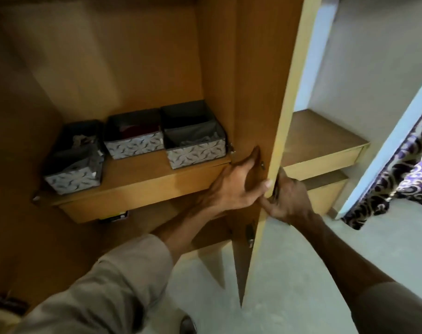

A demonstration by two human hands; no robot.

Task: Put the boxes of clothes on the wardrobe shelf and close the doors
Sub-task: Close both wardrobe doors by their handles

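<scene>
Wardrobe door [260, 97]: a tall panel, long axis vertical, standing open edge-on toward me so that its pale front edge faces the camera and its brown inner face turns left toward the shelf. My left hand [238, 182] wraps the door's edge from the inner side, thumb across the pale edge, fingers flat on the brown face. My right hand [289, 198] curls around the same edge from the outer side, just beside the left; what its fingertips touch is hidden behind the door.

Wardrobe shelf [142, 182]: a brown wooden board running left to right inside the cabinet. Three fabric boxes, grey-lined with a pale swirled pattern on the front, stand on it in a row. The left box [72, 162] sits turned at an angle near the front edge and holds crumpled cloth. The middle box [135, 138] holds a dark red item. The right box [195, 141] sits against the cabinet's side and holds grey folded fabric.

Surroundings: a pale floor [301, 273] below; to the right, a second set of wooden shelves [325, 141] against a pale blue wall, and a purple patterned curtain [398, 179].
</scene>
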